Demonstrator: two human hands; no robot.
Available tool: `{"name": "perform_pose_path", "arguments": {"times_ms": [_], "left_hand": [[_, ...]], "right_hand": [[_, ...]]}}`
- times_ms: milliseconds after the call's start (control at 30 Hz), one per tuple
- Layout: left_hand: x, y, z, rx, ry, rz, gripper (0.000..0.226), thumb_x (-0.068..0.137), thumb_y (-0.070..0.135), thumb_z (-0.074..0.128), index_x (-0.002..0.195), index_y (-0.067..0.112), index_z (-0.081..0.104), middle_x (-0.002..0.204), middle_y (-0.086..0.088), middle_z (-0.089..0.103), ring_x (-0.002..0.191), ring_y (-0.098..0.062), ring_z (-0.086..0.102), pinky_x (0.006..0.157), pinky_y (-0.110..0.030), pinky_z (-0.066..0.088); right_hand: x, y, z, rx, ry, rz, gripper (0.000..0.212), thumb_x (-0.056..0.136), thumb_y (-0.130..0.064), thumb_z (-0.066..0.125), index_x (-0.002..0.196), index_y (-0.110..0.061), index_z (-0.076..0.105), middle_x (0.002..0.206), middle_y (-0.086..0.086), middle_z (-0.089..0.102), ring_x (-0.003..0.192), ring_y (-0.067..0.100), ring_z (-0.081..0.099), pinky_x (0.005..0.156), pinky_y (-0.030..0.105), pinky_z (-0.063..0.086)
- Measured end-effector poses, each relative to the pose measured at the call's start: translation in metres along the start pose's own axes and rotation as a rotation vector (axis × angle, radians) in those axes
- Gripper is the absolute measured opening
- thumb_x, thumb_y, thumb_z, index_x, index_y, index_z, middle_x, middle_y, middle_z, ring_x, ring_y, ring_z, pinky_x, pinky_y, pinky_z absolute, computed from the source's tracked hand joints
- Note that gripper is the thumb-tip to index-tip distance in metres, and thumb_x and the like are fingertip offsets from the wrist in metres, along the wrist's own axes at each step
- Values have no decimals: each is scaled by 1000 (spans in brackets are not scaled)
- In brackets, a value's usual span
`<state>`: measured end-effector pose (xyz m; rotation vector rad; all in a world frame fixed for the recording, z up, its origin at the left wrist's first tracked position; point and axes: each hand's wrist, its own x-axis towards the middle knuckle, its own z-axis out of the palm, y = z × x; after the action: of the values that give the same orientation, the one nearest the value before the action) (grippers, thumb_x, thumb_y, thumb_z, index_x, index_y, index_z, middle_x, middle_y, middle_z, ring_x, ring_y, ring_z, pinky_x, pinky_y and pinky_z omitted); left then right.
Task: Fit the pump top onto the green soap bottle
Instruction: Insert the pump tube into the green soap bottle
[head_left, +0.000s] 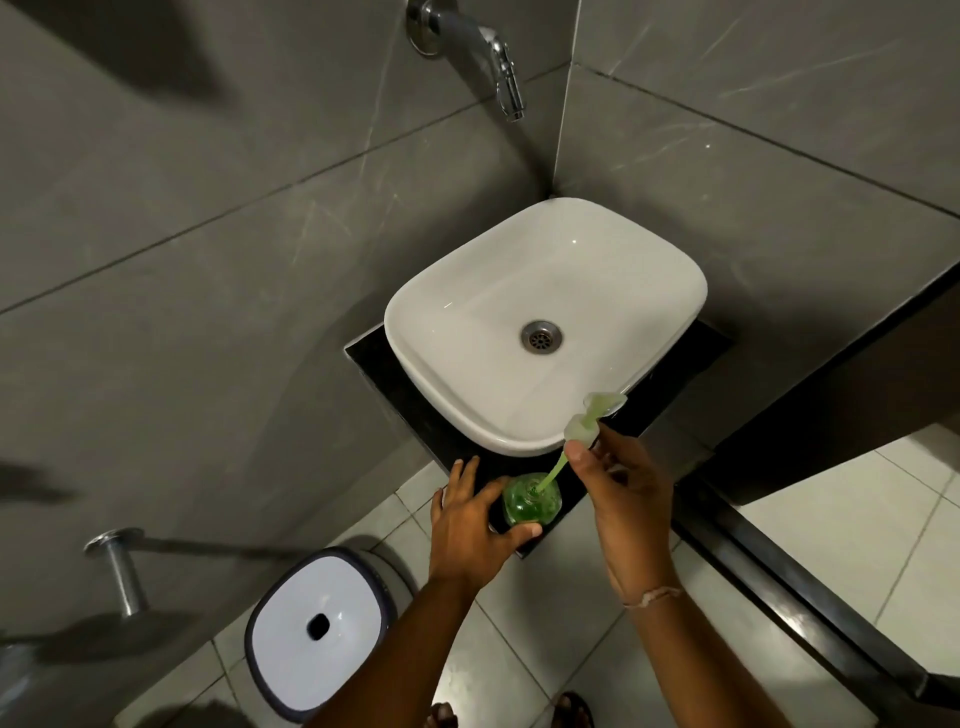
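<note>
The green soap bottle (530, 500) stands on the black counter corner just in front of the basin. My left hand (470, 525) wraps around its left and near side, thumb across the front. My right hand (623, 488) pinches the pale pump top (589, 421) by its collar, tilted up to the right. The pump's green dip tube (551, 475) slants down from the collar, and its lower end is inside the bottle's open neck. The pump head hangs over the basin's near rim.
A white basin (519, 421) with a metal drain sits on a black counter (374, 364) in a grey tiled corner, under a chrome tap (498, 62). On the floor to the lower left stands a white-lidded bin (317, 629). A chrome wall fitting (122, 569) sticks out at left.
</note>
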<state>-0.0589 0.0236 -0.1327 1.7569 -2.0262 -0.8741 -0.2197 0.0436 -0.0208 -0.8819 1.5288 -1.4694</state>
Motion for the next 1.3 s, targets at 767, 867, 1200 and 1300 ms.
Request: {"name": "perform_pose_path", "arguments": {"times_ms": [767,867,1200,1300], "left_hand": [[1,-1,2,11,10,19,72,71,73,61,133,39,49,161,-4,16,149,-20,2,118,-53,10],[1,-2,2,-4,13,21,71,72,68,64,134,36,49,161,-5,17,149,-21,3,118,-52,10],[1,-5,7,11,26,25,71,72,70,61,134,37,49,161,-4,19,149,-22,3,118,-52,9],[3,-6,8,22,37,18,66,73,59,66,133,37,49,160,-4,21,149,-22,4,118,-52,11]], "right_hand": [[-23,70,-17,-450,-107,-53,44,68,-47,78,107,-56,60,87,-12,53,91,13,49,72,19,39],[-13,71,-7,-444,-130,-78,43,72,-34,81,108,-52,64,86,-11,53,91,13,49,73,15,37],[-2,80,8,-619,-19,-227,31,63,-36,87,74,-20,63,67,-10,48,75,19,46,67,41,45],[-6,78,20,-570,50,-184,37,62,-40,84,71,-24,52,66,-8,50,75,18,47,69,49,48]]}}
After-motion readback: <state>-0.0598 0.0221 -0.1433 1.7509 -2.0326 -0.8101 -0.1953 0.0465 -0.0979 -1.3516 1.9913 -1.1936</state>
